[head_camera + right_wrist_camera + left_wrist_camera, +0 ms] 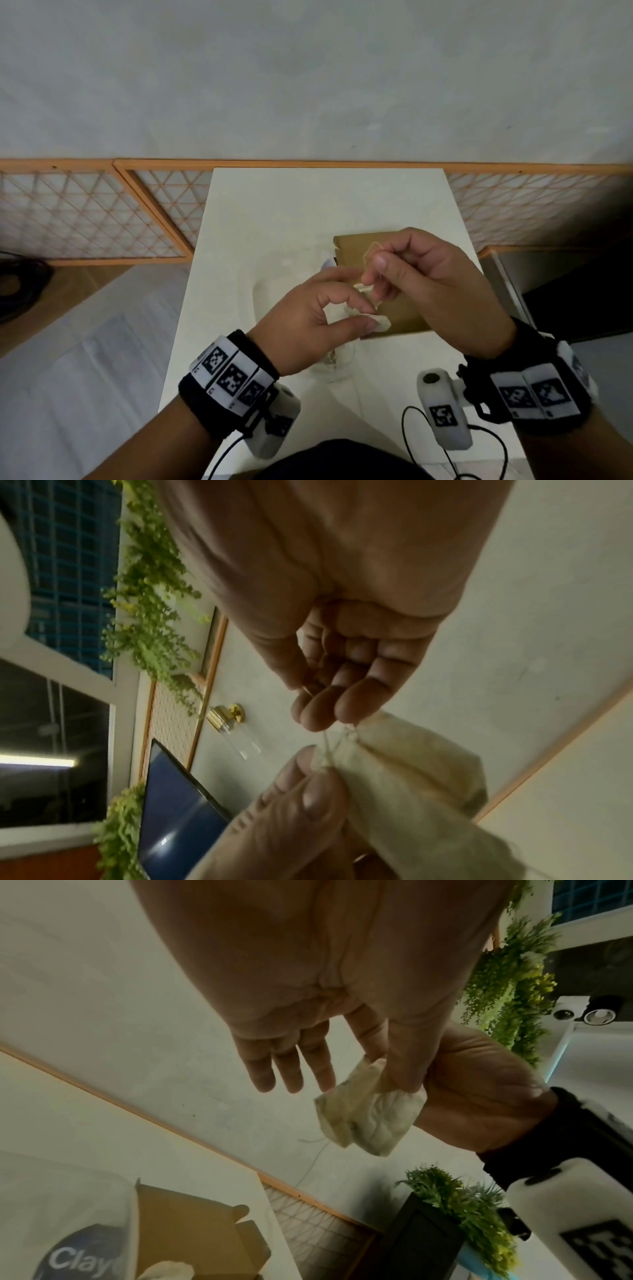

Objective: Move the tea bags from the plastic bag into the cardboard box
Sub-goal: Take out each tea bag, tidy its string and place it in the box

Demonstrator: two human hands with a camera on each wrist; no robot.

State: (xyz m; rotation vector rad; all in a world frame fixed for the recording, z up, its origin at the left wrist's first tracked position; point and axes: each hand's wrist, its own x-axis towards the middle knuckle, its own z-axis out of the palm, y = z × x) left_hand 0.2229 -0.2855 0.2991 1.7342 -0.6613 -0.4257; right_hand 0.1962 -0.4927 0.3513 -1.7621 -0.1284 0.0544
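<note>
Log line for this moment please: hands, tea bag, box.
left hand: pinches tea bag | right hand: pinches its string | cardboard box: open, on table | tea bag above the table, not yet in box

- A white bench (274,212) runs away from the viewer toward a pale wall
- An open brown cardboard box (356,246) sits on it, right of centre
- A clear plastic bag (274,294) lies just left of the box, touching it
- Black cables (442,445) trail across the near edge
</note>
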